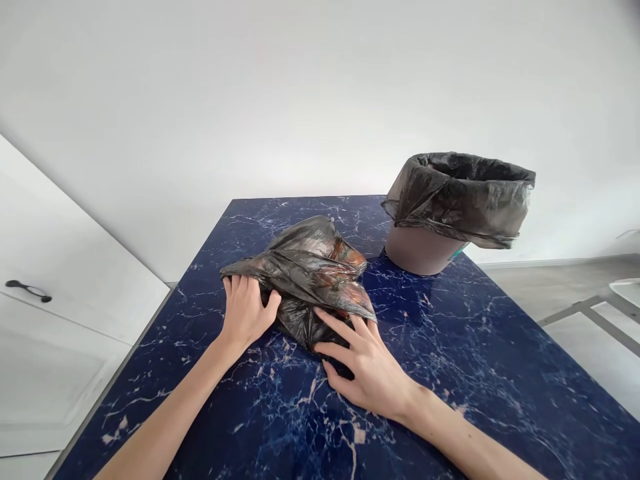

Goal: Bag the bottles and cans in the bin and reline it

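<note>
A black translucent garbage bag (315, 267) lies crumpled on the blue marbled table (280, 427), with orange and reddish contents showing through its right side. My left hand (250, 310) grips the bag's left edge, its fingertips tucked under the plastic and the thumb on the near side. On the bag's near right edge rests my right hand (365, 363), fingers spread; two fingertips pass under the plastic and the others lie against the bag's dark near part. The bag's opening is folded over and its inside is mostly hidden.
A pinkish-brown bin (420, 250), lined with another black bag (460, 200), stands at the table's far right edge. White cabinets (65, 373) with a dark handle (29, 291) are at left. A white wall rises behind; a grey metal frame (595, 310) is at right.
</note>
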{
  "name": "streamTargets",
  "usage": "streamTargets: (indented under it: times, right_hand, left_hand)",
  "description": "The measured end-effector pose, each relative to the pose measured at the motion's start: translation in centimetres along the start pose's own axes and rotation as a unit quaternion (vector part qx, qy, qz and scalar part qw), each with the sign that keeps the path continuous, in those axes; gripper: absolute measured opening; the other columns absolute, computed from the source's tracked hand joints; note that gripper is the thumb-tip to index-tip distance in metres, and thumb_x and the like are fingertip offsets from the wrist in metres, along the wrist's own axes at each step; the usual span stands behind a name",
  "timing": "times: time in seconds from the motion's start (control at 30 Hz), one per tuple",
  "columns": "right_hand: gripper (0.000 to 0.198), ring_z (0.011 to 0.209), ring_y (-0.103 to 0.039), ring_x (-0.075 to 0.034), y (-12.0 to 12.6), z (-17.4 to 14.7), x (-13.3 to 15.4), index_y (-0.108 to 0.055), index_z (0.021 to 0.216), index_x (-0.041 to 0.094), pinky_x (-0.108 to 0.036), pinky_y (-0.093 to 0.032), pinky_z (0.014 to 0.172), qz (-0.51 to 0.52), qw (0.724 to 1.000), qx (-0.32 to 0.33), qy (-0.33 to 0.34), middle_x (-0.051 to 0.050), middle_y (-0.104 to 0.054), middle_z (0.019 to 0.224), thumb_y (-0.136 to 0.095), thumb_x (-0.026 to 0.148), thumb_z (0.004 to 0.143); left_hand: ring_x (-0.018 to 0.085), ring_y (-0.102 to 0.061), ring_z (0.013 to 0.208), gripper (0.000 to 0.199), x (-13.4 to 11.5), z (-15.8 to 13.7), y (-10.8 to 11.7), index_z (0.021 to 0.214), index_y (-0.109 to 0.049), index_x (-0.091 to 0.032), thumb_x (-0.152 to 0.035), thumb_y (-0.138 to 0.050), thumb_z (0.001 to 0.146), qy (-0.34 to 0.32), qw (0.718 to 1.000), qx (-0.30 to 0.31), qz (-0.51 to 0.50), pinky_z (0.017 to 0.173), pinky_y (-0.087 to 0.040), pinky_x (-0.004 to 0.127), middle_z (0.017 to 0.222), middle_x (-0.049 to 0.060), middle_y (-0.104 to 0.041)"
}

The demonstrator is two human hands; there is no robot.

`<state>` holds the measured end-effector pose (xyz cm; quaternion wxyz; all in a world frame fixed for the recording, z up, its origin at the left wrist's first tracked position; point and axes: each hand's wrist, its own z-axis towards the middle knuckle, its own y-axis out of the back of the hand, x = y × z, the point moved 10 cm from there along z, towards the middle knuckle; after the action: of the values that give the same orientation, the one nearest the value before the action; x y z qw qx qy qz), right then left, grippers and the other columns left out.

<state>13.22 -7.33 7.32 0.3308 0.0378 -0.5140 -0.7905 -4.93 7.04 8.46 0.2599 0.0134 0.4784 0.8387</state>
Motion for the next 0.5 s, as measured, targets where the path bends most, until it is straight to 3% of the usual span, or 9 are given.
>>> streamTargets:
  times: [0.1,0.23,0.37,0.5]
  right_hand:
    - [0.028,0.139,-0.06,-0.038,-0.1,0.0,0.4,-0.08,0.118,0.028,-0.073,-0.05,0.115,0.01,1.0,0.007,0.011,-0.008,-0.061,0.16,-0.065,0.018,0.096]
    - [0.033,0.146,-0.057,-0.037,0.6,0.0,0.2,-0.075,0.129,0.026,-0.07,-0.047,0.12,0.013,0.999,-0.031,0.002,-0.014,-0.047,0.171,-0.063,0.02,0.099]
    - [0.058,0.163,-0.036,-0.037,1.9,-0.1,-0.3,-0.051,0.161,0.024,-0.064,-0.045,0.125,0.017,0.996,-0.087,-0.019,-0.018,-0.031,0.178,-0.059,0.021,0.104]
    - [0.07,0.167,-0.03,-0.035,2.3,-0.3,-1.0,-0.03,0.173,0.027,-0.062,-0.044,0.127,0.03,0.992,-0.107,-0.052,-0.016,-0.023,0.181,-0.056,0.024,0.108]
  left_hand:
    - [0.052,-0.055,0.136,0.051,1.0,-0.6,0.2,0.134,-0.062,-0.016,-0.044,-0.061,0.092,0.008,1.0,0.001,0.03,0.116,-0.039,0.076,0.132,0.025,-0.067]
    - [0.053,-0.056,0.132,0.051,2.6,-0.9,0.2,0.128,-0.068,-0.019,-0.049,-0.068,0.087,0.027,0.998,0.02,0.05,0.111,-0.045,0.075,0.13,0.024,-0.068]
    - [0.052,-0.054,0.138,0.063,2.7,-0.6,0.7,0.138,-0.064,-0.018,-0.045,-0.071,0.082,0.005,0.999,0.026,0.031,0.118,-0.038,0.077,0.138,0.023,-0.067]
    - [0.051,-0.061,0.13,0.055,3.2,-0.3,1.3,0.133,-0.067,-0.017,-0.055,-0.063,0.094,0.019,0.999,0.011,0.032,0.112,-0.046,0.073,0.129,0.024,-0.072]
